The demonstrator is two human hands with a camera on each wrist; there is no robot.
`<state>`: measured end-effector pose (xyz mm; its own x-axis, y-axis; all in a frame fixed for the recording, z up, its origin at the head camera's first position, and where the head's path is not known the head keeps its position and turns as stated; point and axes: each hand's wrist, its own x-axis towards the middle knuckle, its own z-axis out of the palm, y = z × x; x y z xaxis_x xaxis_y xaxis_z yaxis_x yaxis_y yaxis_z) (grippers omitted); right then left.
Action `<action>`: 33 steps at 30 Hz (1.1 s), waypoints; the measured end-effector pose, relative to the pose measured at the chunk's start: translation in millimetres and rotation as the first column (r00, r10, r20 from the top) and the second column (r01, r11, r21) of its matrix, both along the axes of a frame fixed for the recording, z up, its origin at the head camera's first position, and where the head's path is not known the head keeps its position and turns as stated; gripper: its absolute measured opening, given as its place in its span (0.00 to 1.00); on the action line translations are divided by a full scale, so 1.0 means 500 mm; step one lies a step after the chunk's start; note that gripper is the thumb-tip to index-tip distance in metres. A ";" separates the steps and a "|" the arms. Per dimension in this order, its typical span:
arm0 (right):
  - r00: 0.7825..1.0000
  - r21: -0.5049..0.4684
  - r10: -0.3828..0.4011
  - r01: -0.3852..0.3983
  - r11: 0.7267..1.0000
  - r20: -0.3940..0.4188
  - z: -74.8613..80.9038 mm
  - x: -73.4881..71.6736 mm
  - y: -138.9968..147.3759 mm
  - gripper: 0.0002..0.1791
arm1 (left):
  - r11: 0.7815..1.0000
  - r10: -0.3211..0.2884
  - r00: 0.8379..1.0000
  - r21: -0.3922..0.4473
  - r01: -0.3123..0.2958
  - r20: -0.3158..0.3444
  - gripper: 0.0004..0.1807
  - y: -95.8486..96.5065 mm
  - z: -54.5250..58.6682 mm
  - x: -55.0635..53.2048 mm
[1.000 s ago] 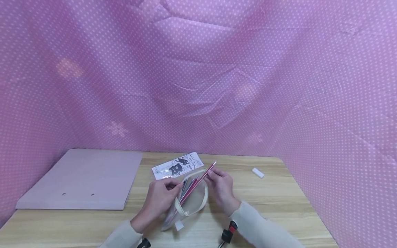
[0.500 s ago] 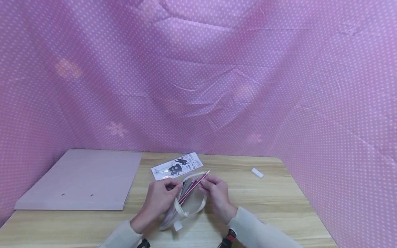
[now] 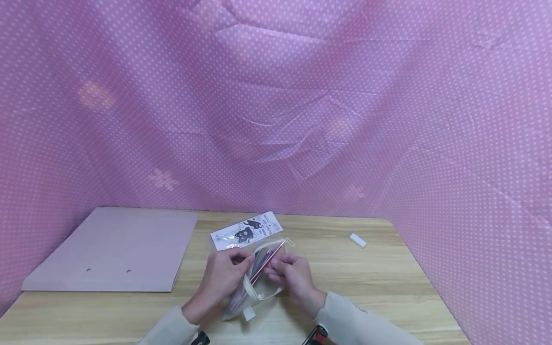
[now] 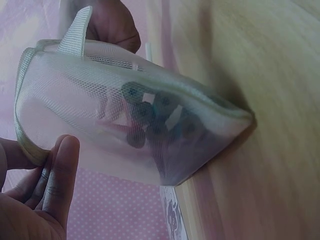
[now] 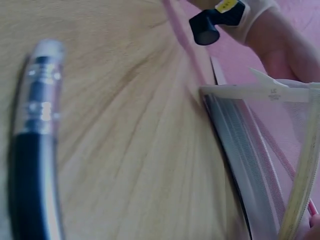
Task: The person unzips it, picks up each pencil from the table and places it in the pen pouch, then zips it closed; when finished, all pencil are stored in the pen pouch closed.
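A see-through mesh pencil case (image 4: pixel 100 120) with a cream zip edge stands tilted on the table, its mouth agape. My left hand (image 3: pixel 226 270) pinches the left side of that mouth between thumb and fingers. Several pens and pencils lean inside; their dark round ends show through the mesh in the left wrist view. A slim red pencil (image 3: pixel 274 253) slants among them, its upper end at the rim. My right hand (image 3: pixel 295 278) pinches it at the opening, fingertips partly hidden. In the right wrist view a blurred dark pencil (image 5: pixel 35 175) with a white eraser end appears close up.
Behind the pouch lies a packaged ruler set (image 3: pixel 247 231) with black animal drawings. A white eraser (image 3: pixel 358 240) rests at the right. A large pale folder (image 3: pixel 116 249) covers the table's left side. Pink dotted cloth (image 3: pixel 276 120) surrounds the wooden table.
The red pencil has sunk down and left into the pencil case, with my right hand moving along. A zip-pull loop now shows by the rim. My left hand holds its place.
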<state>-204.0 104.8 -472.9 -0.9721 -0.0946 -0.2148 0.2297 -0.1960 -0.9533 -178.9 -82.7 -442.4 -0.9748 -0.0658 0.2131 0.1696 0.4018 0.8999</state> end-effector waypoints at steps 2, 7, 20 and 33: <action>1.000 0.028 0.011 -0.011 1.000 0.004 0.000 0.003 0.001 0.14 | 1.000 -0.002 1.000 -0.001 0.002 -0.001 0.02 0.000 -0.001 0.000; 0.999 0.068 0.013 -0.011 0.998 -0.030 0.008 0.007 0.015 0.16 | 1.000 0.004 1.000 -0.010 -0.004 0.005 0.02 0.000 0.001 -0.004; 0.996 -0.078 -0.080 0.076 0.994 -0.048 0.026 -0.021 0.057 0.21 | 1.000 0.022 1.000 -0.005 -0.022 0.021 0.02 -0.005 -0.001 -0.009; 0.945 -0.034 -0.261 0.259 0.965 -0.199 0.064 -0.056 0.139 0.15 | 1.000 0.024 0.999 0.000 -0.024 0.040 0.03 -0.005 -0.002 -0.008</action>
